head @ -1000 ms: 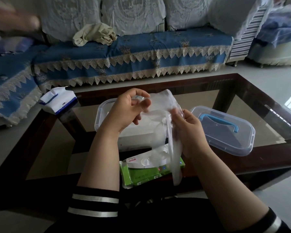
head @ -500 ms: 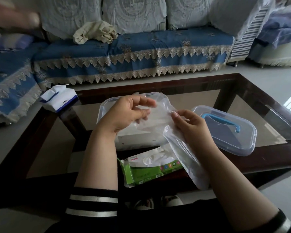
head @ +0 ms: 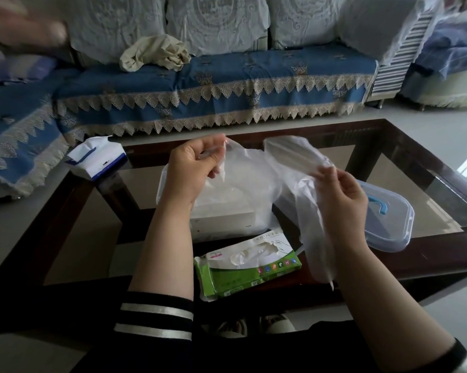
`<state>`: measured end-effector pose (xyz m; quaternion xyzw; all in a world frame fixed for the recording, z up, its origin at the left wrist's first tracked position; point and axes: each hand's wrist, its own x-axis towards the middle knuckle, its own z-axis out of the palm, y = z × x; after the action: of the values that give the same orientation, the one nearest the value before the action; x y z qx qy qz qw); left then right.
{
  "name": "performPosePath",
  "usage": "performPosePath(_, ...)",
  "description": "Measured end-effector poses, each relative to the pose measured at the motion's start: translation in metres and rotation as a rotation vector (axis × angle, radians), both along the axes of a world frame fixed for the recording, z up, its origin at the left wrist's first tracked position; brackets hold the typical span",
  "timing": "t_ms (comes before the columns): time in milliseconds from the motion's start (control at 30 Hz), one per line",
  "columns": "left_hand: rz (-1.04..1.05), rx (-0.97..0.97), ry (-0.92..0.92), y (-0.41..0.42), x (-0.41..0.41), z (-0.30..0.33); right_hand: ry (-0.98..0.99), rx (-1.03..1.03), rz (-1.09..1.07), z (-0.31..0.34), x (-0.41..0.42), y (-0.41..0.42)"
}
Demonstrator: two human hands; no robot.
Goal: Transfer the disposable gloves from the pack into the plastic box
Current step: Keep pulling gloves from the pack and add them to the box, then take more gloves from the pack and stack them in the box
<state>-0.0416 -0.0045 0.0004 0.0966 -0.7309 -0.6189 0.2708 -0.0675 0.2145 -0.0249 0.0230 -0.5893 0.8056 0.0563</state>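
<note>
Both hands pinch one glove [head: 256, 179] stretched between left hand [head: 193, 168] and right hand [head: 340, 195]; plastic box [head: 161, 184] lies directly beneath.

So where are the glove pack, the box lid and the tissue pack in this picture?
glove pack [head: 249, 267]: head view, on its green and white top face.
box lid [head: 388, 224]: head view, on the clear plastic near its front rim.
tissue pack [head: 97, 160]: head view, on its white top.
</note>
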Motion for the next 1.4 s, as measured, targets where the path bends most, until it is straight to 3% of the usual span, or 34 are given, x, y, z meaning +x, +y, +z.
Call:
performPosePath(167, 0.325, -0.126, -0.06, -0.017, -0.009, -0.018, -0.019, -0.007, -0.048, -0.003, -0.005, 0.006)
performPosePath(267, 0.442, -0.272, -0.209, -0.028, -0.011, -0.03, -0.008, -0.005, -0.013, -0.004, -0.005, 0.006)
performPosePath(400, 0.484, -0.623, -0.531, -0.036, -0.014, -0.038, -0.004, 0.03, 0.011, -0.004, -0.004, 0.004)
performPosePath(500, 0.531, -0.759, -0.743, -0.034, -0.014, -0.037, -0.007, 0.016, 0.027, -0.004, -0.002, 0.003)
performPosePath(700, 0.498, -1.028, -0.937, -0.024, -0.008, -0.032, 0.011, 0.032, 0.076, -0.003, 0.0, 0.003)
performPosePath(834, 0.498, -0.969, -0.803, -0.025, 0.0, -0.023, 0.024, 0.039, 0.12, -0.003, -0.001, 0.002)
performPosePath(967, 0.508, -0.884, -0.422, -0.025, 0.003, -0.016, 0.079, 0.126, 0.123, -0.001, -0.004, -0.003)
performPosePath(1034, 0.363, -0.68, -0.266, -0.019, 0.002, -0.005, 0.159, 0.247, 0.133, 0.003, -0.008, -0.006)
performPosePath(1134, -0.056, -0.245, -0.272, -0.003, 0.007, 0.016, 0.288, 0.43, 0.176, 0.014, -0.021, -0.017)
performPosePath(1234, -0.253, -0.063, -0.236, 0.003, 0.008, 0.015, 0.404, 0.608, 0.232, 0.031, -0.04, -0.034)
performPosePath(1401, 0.029, -0.061, -0.12, -0.011, 0.002, 0.007, 0.484, 0.968, 0.371, 0.049, -0.076, -0.071)
